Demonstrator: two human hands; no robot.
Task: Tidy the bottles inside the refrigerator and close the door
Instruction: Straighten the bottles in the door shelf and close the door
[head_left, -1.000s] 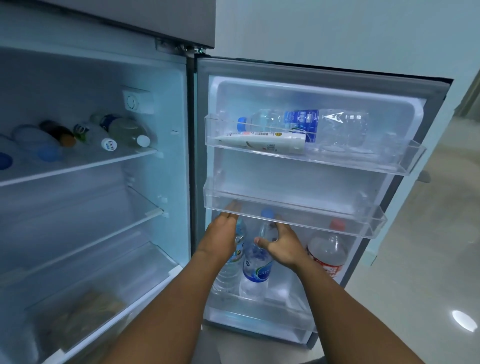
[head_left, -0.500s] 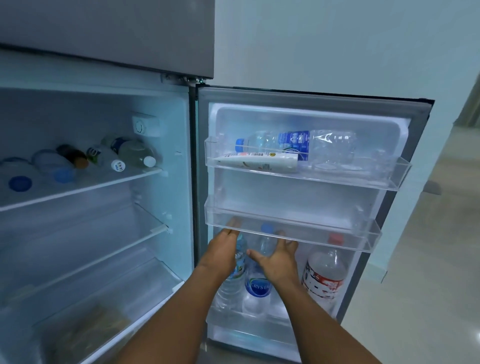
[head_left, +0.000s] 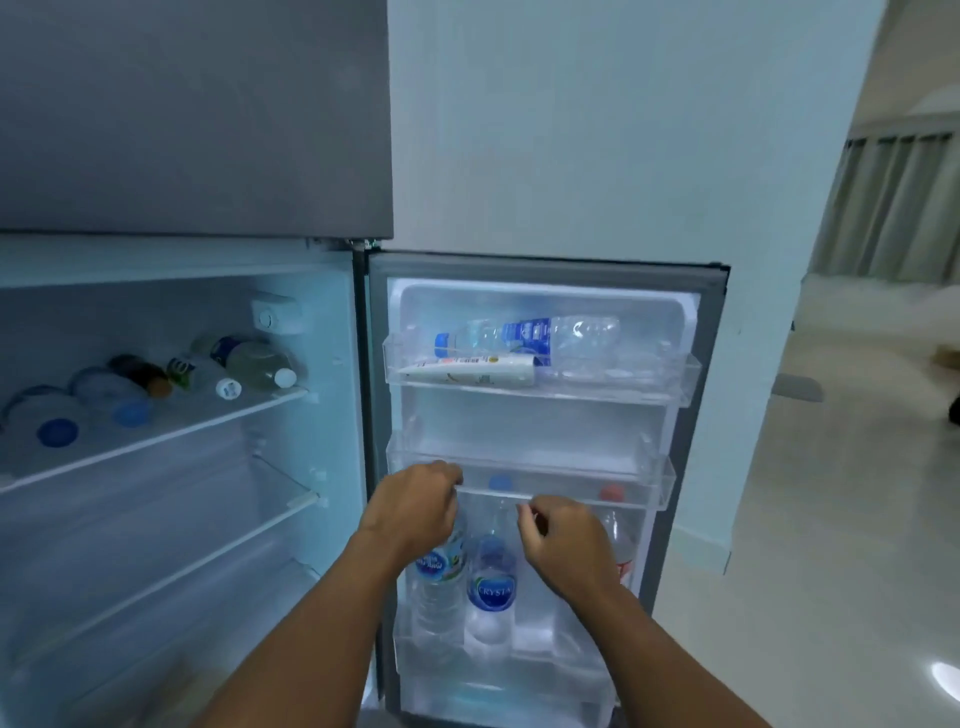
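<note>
Pale walls and a glossy tiled floor frame an open refrigerator (head_left: 343, 312), its interior lit cold blue. On the far left, the upper inner shelf (head_left: 171, 441) carries a row of bottles (head_left: 140, 384) lying on their sides, caps toward the viewer. Moving right, the open door (head_left: 545, 265) shows three clear bins. In the top bin (head_left: 685, 379) a water bottle (head_left: 524, 335) lies flat behind a white tube (head_left: 472, 370); the middle bin (head_left: 660, 483) looks empty.

The left hand (head_left: 415, 512) hovers with curled fingers at the middle bin's lower edge, just above a clear bottle with a green-and-blue label (head_left: 439, 566) standing in the bottom bin (head_left: 498, 675). Beside that stands a blue-labelled bottle (head_left: 491, 582). The right hand (head_left: 569, 540), also loosely curled, hangs in front of a red-capped bottle (head_left: 621, 540) and covers much of it. Neither hand appears to be gripping anything.

The bottom row seems upright and close together, so the step in hand is probably finishing here and turning to what lies flat. To do it well, each bottle should be taken low on the body rather than by the cap, stood squarely against the bin wall, and checked for wobble. The top bin's lying bottle and tube likely want righting before the door swings, since loose items could roll or tip on closing.
</note>
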